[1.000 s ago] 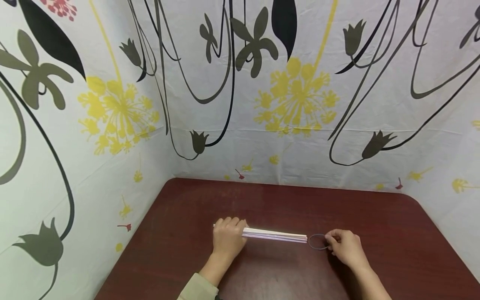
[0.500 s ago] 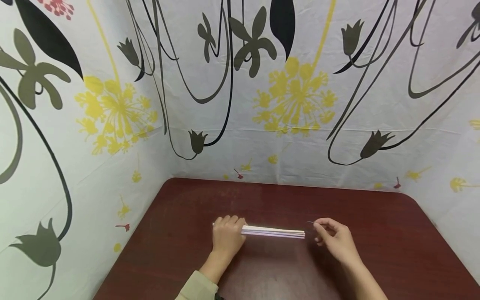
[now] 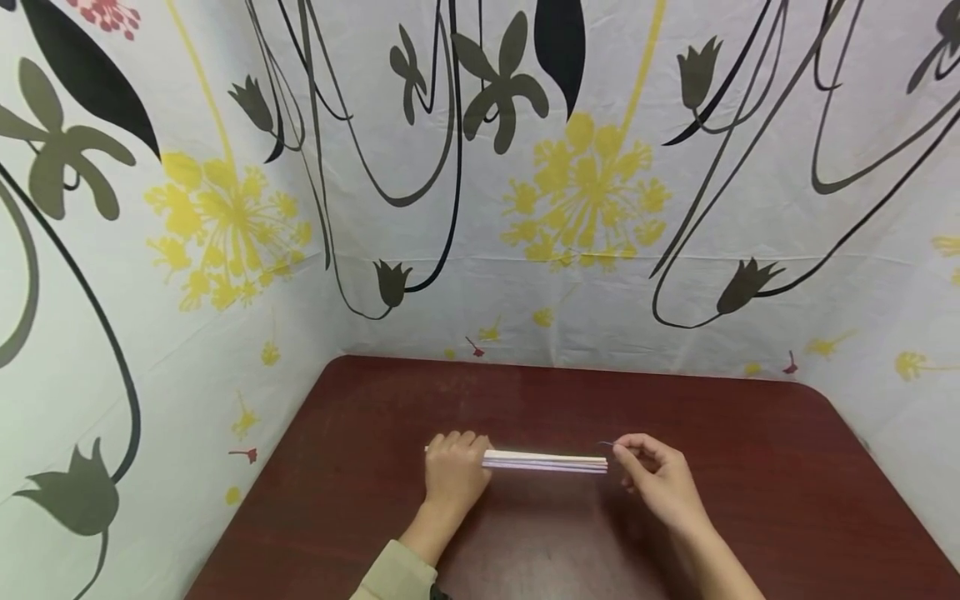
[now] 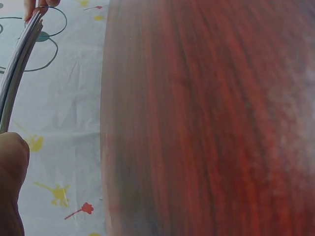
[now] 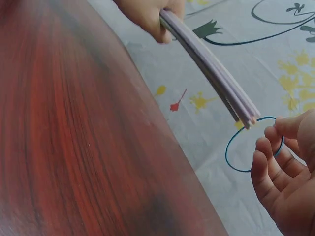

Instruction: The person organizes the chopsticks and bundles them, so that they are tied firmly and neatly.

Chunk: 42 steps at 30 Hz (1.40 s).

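- Stick bundle (image 3: pixel 545 462), pale white and lilac, is held over the middle of the tabletop (image 3: pixel 420 400), running roughly along the far edge, its bare end towards the right edge.
- Left hand (image 3: pixel 456 467) grips the bundle with fingers wrapped over it; this hand hides one stretch of the sticks, and only a stub shows on its far side. How many sticks there are cannot be told.
- Right hand (image 3: pixel 663 475) pinches a thin blue ring (image 5: pixel 227 153) between thumb and fingertips, just beside the bare end.
- In the right wrist view the stick tips overlap the rim of the ring; whether they touch it or enter it cannot be told.
- Pale sleeve (image 3: pixel 397 573) covers the left forearm by the tabletop's near edge, with a dark item (image 3: pixel 439 593) at the wrist, mostly cut off.
- Printed cloth (image 3: pixel 480 208), with yellow, dark and red plant shapes, rises behind the far edge and along the left edge.
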Motion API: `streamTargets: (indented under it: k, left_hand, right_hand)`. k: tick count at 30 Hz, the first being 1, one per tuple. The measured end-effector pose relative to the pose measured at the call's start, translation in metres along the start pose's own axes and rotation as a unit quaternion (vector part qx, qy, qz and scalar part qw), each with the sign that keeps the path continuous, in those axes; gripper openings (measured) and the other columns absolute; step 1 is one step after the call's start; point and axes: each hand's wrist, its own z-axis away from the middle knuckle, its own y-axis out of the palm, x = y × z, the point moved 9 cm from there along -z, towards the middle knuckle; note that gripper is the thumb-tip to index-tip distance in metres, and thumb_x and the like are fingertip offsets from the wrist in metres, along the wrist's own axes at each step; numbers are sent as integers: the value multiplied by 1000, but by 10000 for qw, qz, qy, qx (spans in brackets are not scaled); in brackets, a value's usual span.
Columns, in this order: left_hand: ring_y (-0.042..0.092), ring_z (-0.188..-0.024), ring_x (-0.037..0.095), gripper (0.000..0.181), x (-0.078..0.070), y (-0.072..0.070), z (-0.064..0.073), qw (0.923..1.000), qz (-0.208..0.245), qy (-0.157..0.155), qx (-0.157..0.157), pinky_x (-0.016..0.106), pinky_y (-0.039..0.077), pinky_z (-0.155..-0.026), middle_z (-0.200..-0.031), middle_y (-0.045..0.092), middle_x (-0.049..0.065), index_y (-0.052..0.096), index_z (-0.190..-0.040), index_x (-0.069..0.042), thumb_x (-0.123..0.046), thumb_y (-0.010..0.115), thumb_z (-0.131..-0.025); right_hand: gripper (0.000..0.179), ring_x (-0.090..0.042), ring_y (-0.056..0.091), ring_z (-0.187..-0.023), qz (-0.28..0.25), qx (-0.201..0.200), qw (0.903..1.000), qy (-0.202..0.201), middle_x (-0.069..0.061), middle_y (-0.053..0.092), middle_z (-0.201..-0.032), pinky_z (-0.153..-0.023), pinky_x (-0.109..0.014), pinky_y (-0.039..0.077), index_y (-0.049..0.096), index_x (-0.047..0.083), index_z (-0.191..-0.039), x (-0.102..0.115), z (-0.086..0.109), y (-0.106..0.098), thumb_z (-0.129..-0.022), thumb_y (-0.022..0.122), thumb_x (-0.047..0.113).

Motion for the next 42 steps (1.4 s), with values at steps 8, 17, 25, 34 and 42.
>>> streamTargets:
  k: [8,17,25,34,42]
  left_hand:
    - [52,-49,14,27,4,1,-2,9999,-109,-58,-55,28,34,-48,-59,61,-8,70,-63,-23,-12,79,-40]
    - [51,-47,13,25,8,-2,-3,9996,-167,-210,-51,27,33,-47,-57,59,-8,69,-62,-22,-15,82,-43]
    - [45,-42,17,25,14,-8,-5,9984,-48,-418,-377,29,30,-44,-50,52,-3,60,-55,-15,-22,68,-78]
    - [45,-41,16,29,13,-15,-5,9961,133,-418,-763,30,32,-43,-48,51,-4,55,-51,-16,-21,62,-79]
    - [41,-39,16,27,12,-18,-5,9937,225,-353,-1036,29,29,-42,-46,48,-5,51,-49,-17,-18,59,-75]
  right_hand:
    - [9,-11,54,-54,-79,28,9986,-514,-6,62,-76,-49,-29,49,68,2,-99,10,9,9,-97,66,11]
    - [3,-14,58,-54,-145,138,9948,-999,-11,62,-75,-49,-31,51,68,5,-96,3,24,30,-94,67,3]
    - [4,-15,62,-57,-436,295,9944,-922,-6,65,-77,-52,-34,55,66,-1,-97,-8,34,46,-94,65,0]
    - [33,-13,66,-64,-2206,818,9719,-17,-4,68,-83,-58,-29,55,55,-19,-102,-31,36,65,-108,42,11]
    - [32,-11,61,-52,-1501,709,9856,335,-6,68,-72,-51,-28,54,60,-21,-99,-40,34,74,-102,56,10]
